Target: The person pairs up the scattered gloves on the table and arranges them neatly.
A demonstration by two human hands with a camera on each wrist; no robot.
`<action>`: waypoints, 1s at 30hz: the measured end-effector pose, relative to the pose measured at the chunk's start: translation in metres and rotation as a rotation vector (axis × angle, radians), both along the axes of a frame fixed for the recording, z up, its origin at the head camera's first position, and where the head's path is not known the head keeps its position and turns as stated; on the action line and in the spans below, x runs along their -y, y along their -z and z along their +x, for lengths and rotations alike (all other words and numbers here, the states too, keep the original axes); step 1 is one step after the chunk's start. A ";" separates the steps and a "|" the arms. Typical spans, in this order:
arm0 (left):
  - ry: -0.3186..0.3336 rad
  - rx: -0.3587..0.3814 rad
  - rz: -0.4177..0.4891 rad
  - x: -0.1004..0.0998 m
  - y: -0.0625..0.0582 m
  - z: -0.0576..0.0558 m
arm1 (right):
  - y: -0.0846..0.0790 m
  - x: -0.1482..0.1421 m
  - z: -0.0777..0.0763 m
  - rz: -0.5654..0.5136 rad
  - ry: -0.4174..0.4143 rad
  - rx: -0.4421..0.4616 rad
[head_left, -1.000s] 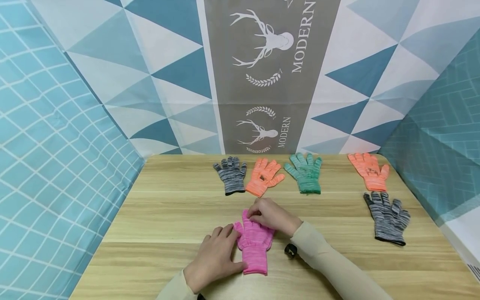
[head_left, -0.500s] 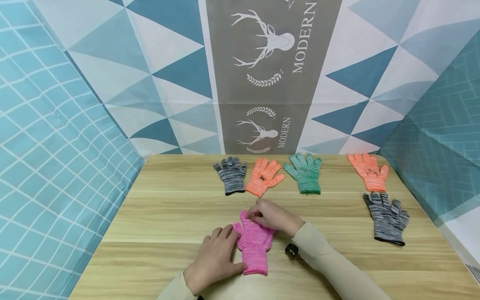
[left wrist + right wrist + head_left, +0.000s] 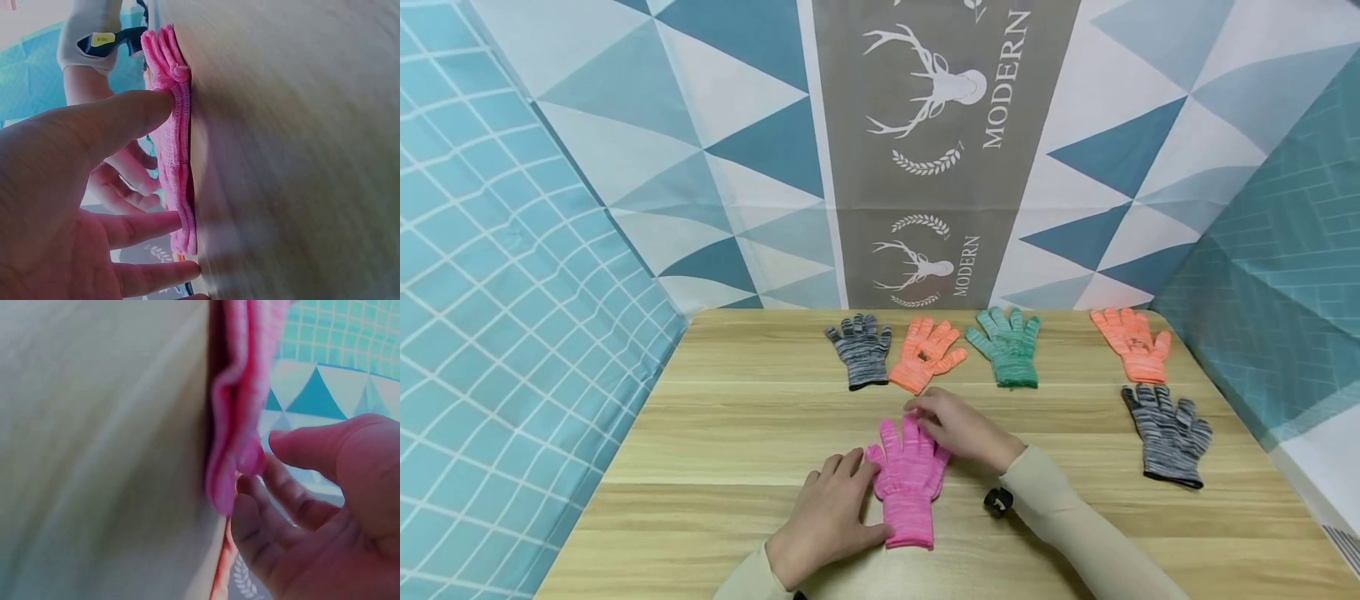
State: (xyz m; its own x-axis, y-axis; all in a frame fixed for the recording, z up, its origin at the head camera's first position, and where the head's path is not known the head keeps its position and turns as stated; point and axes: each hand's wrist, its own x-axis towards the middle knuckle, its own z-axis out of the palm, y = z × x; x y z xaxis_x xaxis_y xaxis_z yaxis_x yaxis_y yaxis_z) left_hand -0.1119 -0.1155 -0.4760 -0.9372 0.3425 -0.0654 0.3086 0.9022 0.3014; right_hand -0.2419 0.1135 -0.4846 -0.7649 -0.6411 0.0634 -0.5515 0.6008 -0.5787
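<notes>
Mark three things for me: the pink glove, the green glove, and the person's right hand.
Pink glove [image 3: 907,482]: head view, on its broad middle above the cuff.
Green glove [image 3: 1012,352]: head view, on its broad middle above the cuff.
Right hand [image 3: 961,428]: head view, on the back of the hand.

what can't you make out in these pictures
Head: some of the pink glove, behind the right hand.
Head: dark mark on the left orange glove, too small.
Left wrist: any lettering on the yellow label, blurred.
Left wrist: part of the left hand, past the left edge.
Right wrist: rest of the pink glove, past the top edge.
</notes>
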 end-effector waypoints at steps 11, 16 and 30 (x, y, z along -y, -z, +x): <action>-0.001 0.018 -0.002 0.002 0.000 -0.001 | -0.003 -0.013 -0.003 0.022 0.053 0.011; 0.005 0.012 -0.002 0.001 0.001 0.000 | 0.002 -0.012 -0.003 0.031 0.102 0.042; 0.000 0.022 -0.009 0.000 0.000 -0.001 | -0.009 -0.027 0.006 0.072 0.187 0.100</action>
